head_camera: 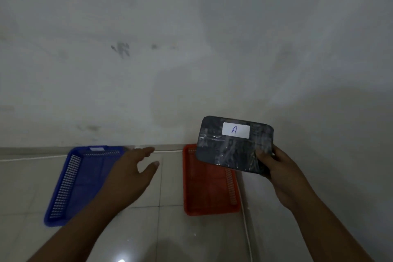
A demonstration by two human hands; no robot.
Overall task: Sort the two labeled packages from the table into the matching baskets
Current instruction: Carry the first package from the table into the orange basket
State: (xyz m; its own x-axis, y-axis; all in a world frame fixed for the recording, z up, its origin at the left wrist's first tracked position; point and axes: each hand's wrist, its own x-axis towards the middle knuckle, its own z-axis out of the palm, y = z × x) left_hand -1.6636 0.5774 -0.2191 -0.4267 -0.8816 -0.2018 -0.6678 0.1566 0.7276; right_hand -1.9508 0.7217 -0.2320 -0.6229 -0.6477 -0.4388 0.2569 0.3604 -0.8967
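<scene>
My right hand (278,168) grips the lower right corner of a dark plastic-wrapped package (227,151) with a white label marked "A". The package is held up, tilted, above the far end of the red basket (208,193), which lies on the tiled floor. A blue basket (74,181) lies to the left, with a white tag on its far rim. My left hand (131,174) hovers with fingers spread over the blue basket's right side, holding nothing. The second package is not in view.
A stained white wall (191,49) rises right behind both baskets. A thin white cord (246,223) runs along the floor to the right of the red basket. Glossy tiles (161,229) stretch between the baskets and toward me.
</scene>
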